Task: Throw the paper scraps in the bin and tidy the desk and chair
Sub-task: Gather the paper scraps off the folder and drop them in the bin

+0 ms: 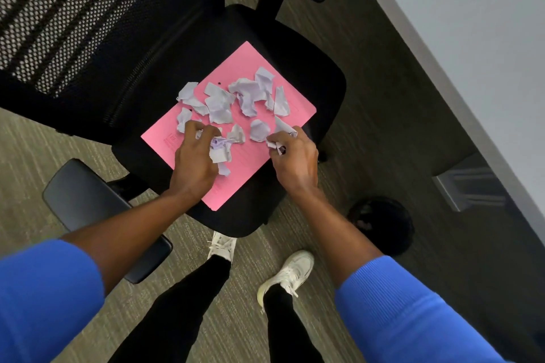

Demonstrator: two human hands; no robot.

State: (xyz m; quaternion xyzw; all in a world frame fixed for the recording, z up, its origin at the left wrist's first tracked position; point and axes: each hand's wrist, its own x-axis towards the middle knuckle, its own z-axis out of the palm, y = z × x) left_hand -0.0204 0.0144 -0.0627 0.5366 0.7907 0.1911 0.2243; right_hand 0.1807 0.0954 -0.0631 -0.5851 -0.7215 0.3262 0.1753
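Observation:
A black office chair (309,74) stands below me with a pink folder (250,162) lying flat on its seat. Several crumpled white paper scraps (244,94) are scattered over the folder's far half. My left hand (194,159) rests on the folder's near left part, its fingers closed around a bunch of scraps. My right hand (295,156) is at the folder's right edge, fingers closed on a scrap. A round black bin (383,224) stands on the floor to the right of the chair, under the desk edge.
A pale grey desk (472,38) runs along the right side, with a grey metal leg (469,186) beneath it. The chair's mesh back (73,18) fills the upper left, and its near armrest (88,209) juts toward me. My feet stand on carpet before the seat.

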